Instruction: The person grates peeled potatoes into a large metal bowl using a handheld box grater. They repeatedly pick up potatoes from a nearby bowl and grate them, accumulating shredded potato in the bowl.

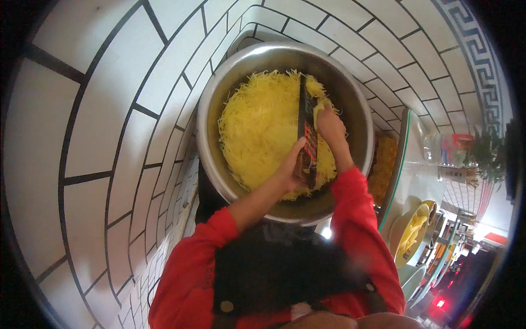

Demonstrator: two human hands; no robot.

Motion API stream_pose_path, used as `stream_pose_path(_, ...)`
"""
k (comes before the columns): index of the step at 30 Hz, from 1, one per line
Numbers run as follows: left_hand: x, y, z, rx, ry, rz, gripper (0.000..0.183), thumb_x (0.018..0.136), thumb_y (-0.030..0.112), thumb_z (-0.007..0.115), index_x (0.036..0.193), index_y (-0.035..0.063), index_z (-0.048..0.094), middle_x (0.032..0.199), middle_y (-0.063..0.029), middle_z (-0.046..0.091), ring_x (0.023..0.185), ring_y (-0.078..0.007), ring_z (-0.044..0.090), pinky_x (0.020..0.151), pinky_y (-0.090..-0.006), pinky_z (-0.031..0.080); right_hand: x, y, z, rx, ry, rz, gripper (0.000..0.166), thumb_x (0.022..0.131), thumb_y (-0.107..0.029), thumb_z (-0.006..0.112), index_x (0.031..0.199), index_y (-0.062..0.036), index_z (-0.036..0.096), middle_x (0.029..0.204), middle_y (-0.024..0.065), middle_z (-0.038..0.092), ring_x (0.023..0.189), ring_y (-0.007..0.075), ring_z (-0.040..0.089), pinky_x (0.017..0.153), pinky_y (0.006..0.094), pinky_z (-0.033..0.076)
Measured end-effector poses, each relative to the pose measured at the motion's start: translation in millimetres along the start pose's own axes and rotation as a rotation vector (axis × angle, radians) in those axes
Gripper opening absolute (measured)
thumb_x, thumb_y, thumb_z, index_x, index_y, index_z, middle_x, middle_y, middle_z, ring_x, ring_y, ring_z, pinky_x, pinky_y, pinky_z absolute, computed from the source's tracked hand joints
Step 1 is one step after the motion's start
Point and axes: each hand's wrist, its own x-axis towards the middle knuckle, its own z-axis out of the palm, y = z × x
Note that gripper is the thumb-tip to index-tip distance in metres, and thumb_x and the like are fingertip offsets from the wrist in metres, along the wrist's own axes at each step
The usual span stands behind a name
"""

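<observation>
Before me stands a large round metal pot (212,164) with a heap of fine yellow shreds (263,119) inside. A long dark shredder board (308,131) is tilted over the shreds, on the right of the heap. My left hand (294,166) grips its lower end, the thumb lying along the near edge. My right hand (332,125) is at the board's far side, its fingers closed around a yellow piece (318,107) that lies against the board. The piece is mostly hidden by the fingers, and its kind cannot be told.
White tiled walls (135,82) rise close on the left and behind the pot. To the right runs a counter (415,177) with a green edge. On it stand a bowl (397,230) of pale yellow pieces, a clear plastic container (437,148) and a holder of sticks (454,174).
</observation>
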Motion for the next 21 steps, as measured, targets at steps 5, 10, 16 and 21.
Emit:
stream_pose_path(5, 13, -7, -39, -0.174, -0.102, -0.041, 0.049, 0.078, 0.058, 0.052, 0.108, 0.0185, 0.05, 0.105, -0.0046, 0.051, 0.09, -0.0267, 0.052, 0.072, -0.0467, 0.047, -112, -45, -17, 0.088, -0.078, 0.061, 0.045, 0.091, -0.03, 0.035, 0.132, -0.0111, 0.034, 0.081, 0.024, 0.062, 0.074, 0.0422, 0.06, 0.068, 0.0522, 0.046)
stream_pose_path(10, -5, 0, -18, -0.004, 0.096, -0.022, 0.05, 0.078, 0.058, 0.052, 0.109, 0.0186, 0.05, 0.105, -0.0041, 0.052, 0.088, -0.0267, 0.053, 0.072, -0.046, 0.046, -57, -52, -13, 0.106, -0.006, 0.168, 0.04, 0.089, -0.028, 0.037, 0.124, -0.0091, 0.043, 0.072, 0.0209, 0.062, 0.07, 0.0413, 0.059, 0.066, 0.0496, 0.047)
stream_pose_path(16, 11, -6, -18, -0.028, 0.035, -0.089, 0.055, 0.076, 0.063, 0.052, 0.108, 0.0187, 0.052, 0.096, -0.0033, 0.054, 0.08, -0.0231, 0.053, 0.073, -0.043, 0.045, -10, 13, 17, 0.11, 0.012, -0.004, 0.038, 0.09, -0.026, 0.038, 0.122, -0.0069, 0.046, 0.095, 0.0238, 0.06, 0.077, 0.0419, 0.059, 0.073, 0.0468, 0.048)
stream_pose_path(21, -3, -1, -21, -0.053, -0.021, 0.1, 0.058, 0.075, 0.064, 0.052, 0.11, 0.0184, 0.051, 0.094, -0.0036, 0.056, 0.08, -0.0237, 0.054, 0.072, -0.042, 0.044, -123, -41, 8, 0.16, 0.098, 0.012, 0.044, 0.091, -0.027, 0.037, 0.131, -0.009, 0.037, 0.097, 0.0239, 0.06, 0.081, 0.042, 0.059, 0.074, 0.0459, 0.048)
